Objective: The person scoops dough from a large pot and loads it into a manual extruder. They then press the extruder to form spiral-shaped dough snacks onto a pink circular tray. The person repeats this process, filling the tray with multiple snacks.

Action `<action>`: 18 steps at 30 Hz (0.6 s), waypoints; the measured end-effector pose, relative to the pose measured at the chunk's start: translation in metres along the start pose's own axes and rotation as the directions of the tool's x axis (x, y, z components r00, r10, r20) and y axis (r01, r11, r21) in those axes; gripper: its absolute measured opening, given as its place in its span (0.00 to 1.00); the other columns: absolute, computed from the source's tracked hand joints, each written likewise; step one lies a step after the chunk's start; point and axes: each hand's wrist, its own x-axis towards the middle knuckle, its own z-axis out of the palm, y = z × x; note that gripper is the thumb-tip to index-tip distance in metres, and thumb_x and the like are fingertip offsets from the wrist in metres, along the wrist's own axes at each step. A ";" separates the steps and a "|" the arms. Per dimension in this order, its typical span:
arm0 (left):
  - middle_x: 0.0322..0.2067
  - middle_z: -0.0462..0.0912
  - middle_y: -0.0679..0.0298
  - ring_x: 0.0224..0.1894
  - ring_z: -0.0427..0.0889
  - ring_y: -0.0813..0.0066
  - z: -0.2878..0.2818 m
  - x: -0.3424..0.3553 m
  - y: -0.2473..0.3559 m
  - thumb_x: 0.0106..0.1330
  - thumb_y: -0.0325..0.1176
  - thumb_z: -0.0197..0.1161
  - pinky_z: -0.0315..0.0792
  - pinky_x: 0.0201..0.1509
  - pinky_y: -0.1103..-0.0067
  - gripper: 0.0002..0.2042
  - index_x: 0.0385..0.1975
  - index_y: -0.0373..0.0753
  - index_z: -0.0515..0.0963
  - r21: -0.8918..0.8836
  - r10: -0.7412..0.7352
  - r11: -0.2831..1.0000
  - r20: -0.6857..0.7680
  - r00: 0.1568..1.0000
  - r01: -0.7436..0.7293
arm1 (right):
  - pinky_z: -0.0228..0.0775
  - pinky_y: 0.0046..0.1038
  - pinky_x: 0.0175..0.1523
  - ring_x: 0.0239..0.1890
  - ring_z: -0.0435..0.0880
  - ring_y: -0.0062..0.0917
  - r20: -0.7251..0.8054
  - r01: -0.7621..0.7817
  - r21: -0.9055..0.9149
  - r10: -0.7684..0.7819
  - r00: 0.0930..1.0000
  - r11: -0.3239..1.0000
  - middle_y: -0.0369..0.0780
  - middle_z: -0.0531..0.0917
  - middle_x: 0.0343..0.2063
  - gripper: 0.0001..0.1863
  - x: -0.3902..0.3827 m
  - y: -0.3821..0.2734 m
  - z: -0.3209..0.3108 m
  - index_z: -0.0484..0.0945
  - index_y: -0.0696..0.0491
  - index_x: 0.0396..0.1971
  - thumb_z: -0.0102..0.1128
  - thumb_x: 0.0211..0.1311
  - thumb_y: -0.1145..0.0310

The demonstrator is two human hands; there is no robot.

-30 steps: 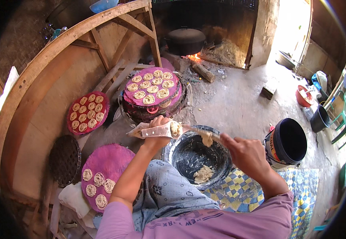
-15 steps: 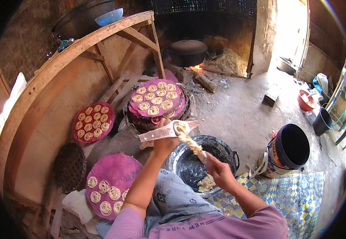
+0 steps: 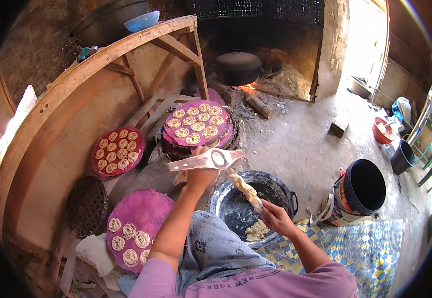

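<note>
My left hand point(image 3: 203, 174) is closed round a pale dough press point(image 3: 196, 162), long and tapered, with a round opening near its right end. Its other side and my fingers are partly hidden. In my right hand point(image 3: 276, 218) is a pale spatula point(image 3: 260, 205), its upper part thickly coated with sticky dough point(image 3: 245, 187). The coated end points up toward the press and stands apart from it. Below both hands is a black basin point(image 3: 219, 198), smeared with white, with a lump of dough point(image 3: 257, 230) at its near side.
Pink round trays point(image 3: 196, 134) point(image 3: 141, 208) and a red tray point(image 3: 111, 168) carry coiled dough rosettes. A woven basket point(image 3: 86, 206) sits at left under a wooden bench point(image 3: 72, 82). At right stands a dark-mouthed bucket point(image 3: 343, 191). A lidded pot point(image 3: 237, 67) sits over a fire.
My right hand has drawn the spatula down and away from the press opening, with dough still on it. The press has turned a little in my left hand.
</note>
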 end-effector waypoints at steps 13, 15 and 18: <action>0.30 0.71 0.68 0.35 0.69 0.78 -0.137 -0.031 0.000 0.56 0.22 0.60 0.67 0.45 0.74 0.08 0.31 0.43 0.70 -0.933 -0.488 -0.308 0.324 0.811 0.187 | 0.58 0.38 0.67 0.63 0.69 0.37 0.300 -0.022 -0.522 0.208 0.931 0.853 0.44 0.72 0.59 0.30 0.036 0.057 0.011 0.72 0.47 0.60 0.39 0.70 0.41; 0.29 0.67 0.70 0.33 0.66 0.78 -0.138 -0.040 0.008 0.56 0.25 0.61 0.64 0.45 0.76 0.09 0.28 0.44 0.67 -0.807 -0.351 -0.584 0.346 0.870 0.085 | 0.53 0.41 0.71 0.66 0.66 0.38 0.649 -0.297 0.262 0.060 0.758 0.918 0.47 0.68 0.63 0.42 0.043 0.012 0.043 0.54 0.53 0.70 0.25 0.69 0.35; 0.30 0.67 0.68 0.37 0.69 0.76 -0.130 -0.059 0.015 0.56 0.27 0.62 0.68 0.49 0.74 0.09 0.28 0.45 0.66 -0.705 -0.281 -0.708 0.346 0.895 0.050 | 0.74 0.38 0.34 0.29 0.79 0.42 0.844 -0.778 0.536 -0.182 0.505 0.328 0.58 0.73 0.51 0.48 0.027 -0.038 0.092 0.54 0.51 0.69 0.32 0.61 0.27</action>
